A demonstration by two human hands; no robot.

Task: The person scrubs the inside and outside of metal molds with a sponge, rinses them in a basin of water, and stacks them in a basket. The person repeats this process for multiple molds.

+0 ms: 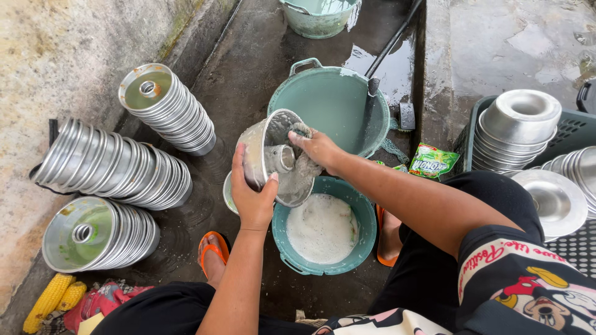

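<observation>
— So, what do the hands have?

— The left hand (253, 197) keeps a firm grip on the rim of a metal ring mould (273, 158), tilting it over the soapy bucket (324, 226). The right hand (318, 147) is closed on a grey scrub cloth (304, 170), pressed inside the mould beside its centre tube.

— And around them?

— Just beyond stands a larger green basin (332, 102), nearly empty. At the left, three rows of stacked moulds (112, 164) lie on the wet floor (248, 62); some show greenish residue, so I judge those unwashed. At the right, a dark crate (568, 133) holds clean-looking moulds and bowls.

— How far along, then?

— Probably early: the left piles look much larger than the crate's share.
</observation>
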